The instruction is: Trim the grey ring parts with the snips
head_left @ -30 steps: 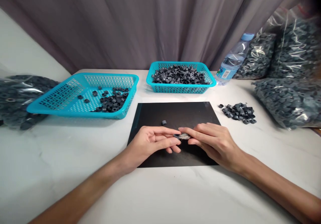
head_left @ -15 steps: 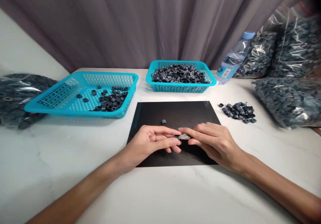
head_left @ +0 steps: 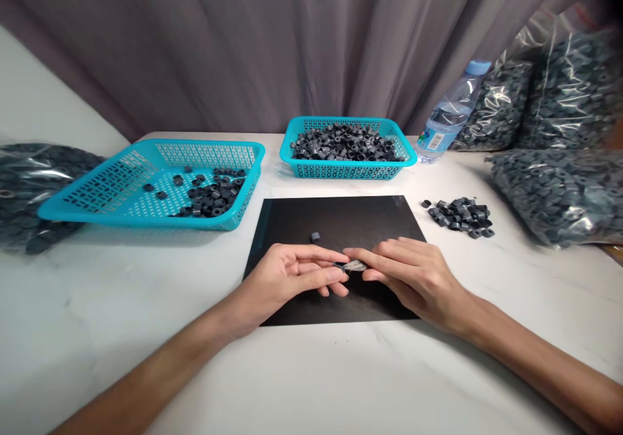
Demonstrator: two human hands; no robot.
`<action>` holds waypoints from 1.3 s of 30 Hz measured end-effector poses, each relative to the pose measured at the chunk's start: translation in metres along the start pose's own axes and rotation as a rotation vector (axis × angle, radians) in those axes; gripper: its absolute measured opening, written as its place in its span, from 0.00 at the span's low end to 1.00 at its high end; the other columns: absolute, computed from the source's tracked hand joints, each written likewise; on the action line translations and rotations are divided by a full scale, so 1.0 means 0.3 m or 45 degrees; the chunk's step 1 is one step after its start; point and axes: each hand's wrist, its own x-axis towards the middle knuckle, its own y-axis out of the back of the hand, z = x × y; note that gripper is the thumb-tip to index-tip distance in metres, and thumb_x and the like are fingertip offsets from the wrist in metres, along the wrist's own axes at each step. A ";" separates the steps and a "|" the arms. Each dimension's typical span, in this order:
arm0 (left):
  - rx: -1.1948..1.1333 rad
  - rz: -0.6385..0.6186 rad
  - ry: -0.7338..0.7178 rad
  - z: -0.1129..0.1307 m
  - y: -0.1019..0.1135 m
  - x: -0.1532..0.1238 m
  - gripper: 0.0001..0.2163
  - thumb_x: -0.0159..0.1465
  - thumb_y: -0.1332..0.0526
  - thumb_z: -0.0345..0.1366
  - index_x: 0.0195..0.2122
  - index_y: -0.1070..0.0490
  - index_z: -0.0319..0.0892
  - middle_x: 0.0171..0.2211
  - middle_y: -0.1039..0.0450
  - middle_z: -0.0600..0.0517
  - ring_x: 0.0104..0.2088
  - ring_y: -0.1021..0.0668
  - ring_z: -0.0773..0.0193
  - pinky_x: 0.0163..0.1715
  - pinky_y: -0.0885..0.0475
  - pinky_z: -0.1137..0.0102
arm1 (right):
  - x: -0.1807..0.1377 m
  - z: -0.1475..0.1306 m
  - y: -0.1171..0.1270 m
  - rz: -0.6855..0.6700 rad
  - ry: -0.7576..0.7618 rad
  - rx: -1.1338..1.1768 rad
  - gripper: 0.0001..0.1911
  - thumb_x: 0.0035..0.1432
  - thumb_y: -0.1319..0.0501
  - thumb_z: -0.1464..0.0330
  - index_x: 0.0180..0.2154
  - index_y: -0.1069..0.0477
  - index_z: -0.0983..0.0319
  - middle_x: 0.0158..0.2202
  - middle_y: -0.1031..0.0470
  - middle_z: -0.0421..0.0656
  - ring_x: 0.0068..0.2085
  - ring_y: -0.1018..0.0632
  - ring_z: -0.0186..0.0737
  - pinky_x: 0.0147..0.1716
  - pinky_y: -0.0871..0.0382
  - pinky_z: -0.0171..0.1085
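Observation:
Over the black mat (head_left: pixel 350 217), my two hands meet fingertip to fingertip. My left hand (head_left: pixel 285 276) pinches a small dark grey plastic ring (head_left: pixel 339 265) between thumb and index finger, the other fingers loosely curled beneath. In my right hand (head_left: pixel 413 276) is a short, pale, flat blade-like tool (head_left: pixel 356 265), its tip against the ring; the fingers hide its other end. One loose grey ring piece (head_left: pixel 315 236) lies on the mat just beyond my left fingers. A small pile of similar rings (head_left: pixel 460 215) rests on the white table right of the mat.
Left stands a large blue basket (head_left: pixel 209 146) with some rings inside. A smaller blue basket (head_left: pixel 350 170), full of rings, is at the back. A water bottle (head_left: pixel 445 123) and clear bags of grey pieces (head_left: pixel 559 195) occupy the right; another bag (head_left: pixel 29 188) sits far left.
The whole view has shifted slightly, with things appearing a little further left. Both hands keep the same hold on the ring and the tool, with barely any finger movement.

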 end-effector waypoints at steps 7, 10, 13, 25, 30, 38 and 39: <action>0.021 0.004 0.007 0.005 -0.001 0.000 0.14 0.64 0.29 0.41 0.48 0.18 0.42 0.33 0.15 0.48 0.35 0.17 0.61 0.39 0.25 0.71 | -0.002 0.003 0.000 -0.013 -0.004 0.012 0.17 0.76 0.47 0.65 0.60 0.29 0.61 0.30 0.25 0.40 0.29 0.27 0.34 0.29 0.39 0.37; 0.017 -0.006 0.005 0.004 -0.001 -0.001 0.13 0.64 0.30 0.41 0.48 0.18 0.44 0.33 0.15 0.49 0.35 0.18 0.63 0.39 0.25 0.73 | 0.000 0.001 0.000 -0.009 -0.002 0.026 0.17 0.76 0.48 0.66 0.59 0.29 0.61 0.30 0.25 0.40 0.28 0.28 0.34 0.29 0.40 0.36; 0.015 -0.008 0.005 0.004 0.000 -0.001 0.13 0.65 0.30 0.41 0.48 0.18 0.44 0.33 0.15 0.50 0.34 0.18 0.64 0.39 0.25 0.72 | 0.001 0.000 0.000 0.005 0.001 0.037 0.15 0.76 0.47 0.66 0.56 0.27 0.63 0.30 0.25 0.40 0.29 0.28 0.34 0.29 0.40 0.37; -0.006 -0.022 -0.022 -0.004 0.003 0.000 0.11 0.67 0.31 0.37 0.49 0.19 0.43 0.33 0.15 0.50 0.34 0.18 0.65 0.38 0.25 0.74 | -0.002 0.001 0.005 0.019 -0.056 0.103 0.15 0.75 0.46 0.66 0.54 0.27 0.65 0.32 0.23 0.42 0.29 0.28 0.35 0.31 0.37 0.36; -0.031 -0.049 -0.062 -0.011 0.007 0.005 0.10 0.68 0.33 0.34 0.50 0.19 0.42 0.34 0.15 0.50 0.35 0.17 0.66 0.37 0.25 0.75 | -0.008 0.009 0.000 -0.005 -0.036 0.121 0.16 0.75 0.45 0.66 0.57 0.28 0.65 0.33 0.24 0.42 0.31 0.28 0.36 0.31 0.37 0.36; -0.024 -0.025 -0.029 -0.006 0.002 0.005 0.11 0.67 0.31 0.36 0.49 0.19 0.41 0.33 0.15 0.49 0.34 0.18 0.65 0.37 0.25 0.73 | -0.001 0.005 -0.004 0.016 0.002 0.072 0.17 0.74 0.45 0.66 0.57 0.27 0.68 0.32 0.25 0.42 0.30 0.30 0.35 0.31 0.39 0.37; -0.021 -0.023 -0.028 -0.006 0.002 0.005 0.11 0.67 0.31 0.36 0.49 0.19 0.41 0.33 0.15 0.49 0.34 0.18 0.65 0.37 0.25 0.73 | -0.001 0.004 -0.004 0.021 0.006 0.073 0.17 0.74 0.45 0.66 0.57 0.27 0.68 0.32 0.26 0.41 0.30 0.30 0.35 0.31 0.39 0.37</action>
